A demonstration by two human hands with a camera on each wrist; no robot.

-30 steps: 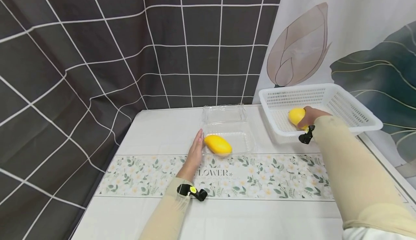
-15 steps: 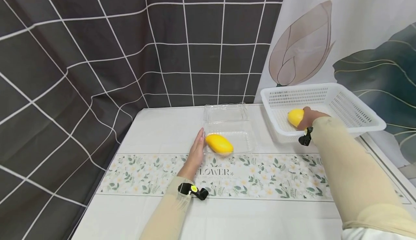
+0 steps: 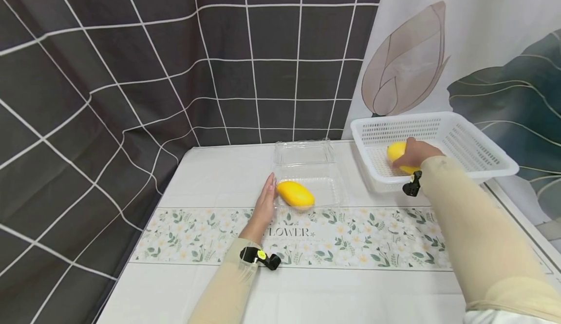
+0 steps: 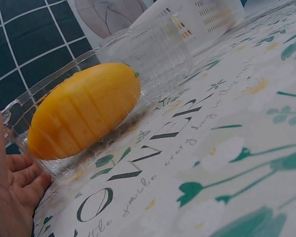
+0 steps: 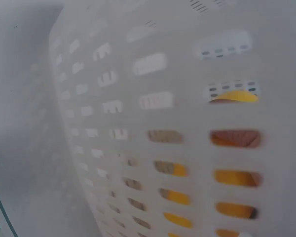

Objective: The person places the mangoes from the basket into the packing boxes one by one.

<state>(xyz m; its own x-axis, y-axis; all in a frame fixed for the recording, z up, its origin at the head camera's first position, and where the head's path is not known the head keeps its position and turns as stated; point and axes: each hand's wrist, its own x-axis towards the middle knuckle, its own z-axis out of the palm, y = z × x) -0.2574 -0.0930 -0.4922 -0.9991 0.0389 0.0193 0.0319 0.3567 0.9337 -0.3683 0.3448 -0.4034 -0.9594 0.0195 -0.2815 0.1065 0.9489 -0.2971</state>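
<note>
In the head view, one yellow mango (image 3: 295,194) lies in the left part of a clear plastic clamshell box (image 3: 326,192), whose lid is folded back behind it. My left hand (image 3: 264,206) rests its straight fingers along the box's left side. The left wrist view shows the mango (image 4: 86,111) through the clear wall, a small green tip at one end. Over at the right, my right hand (image 3: 414,153) reaches into a white plastic basket (image 3: 377,168) and grips another yellow mango (image 3: 396,150). The basket's slotted wall mostly hides that grip in the right wrist view.
A white table with a floral cloth strip (image 3: 372,238) bears the box and basket. Behind it hangs a dark gridded curtain (image 3: 273,80), and a pale leaf-patterned curtain (image 3: 403,61) rises behind the basket.
Inside the basket, my right hand has turned slightly over the mango, which has shifted a little back and left. My left hand stays at the box.
</note>
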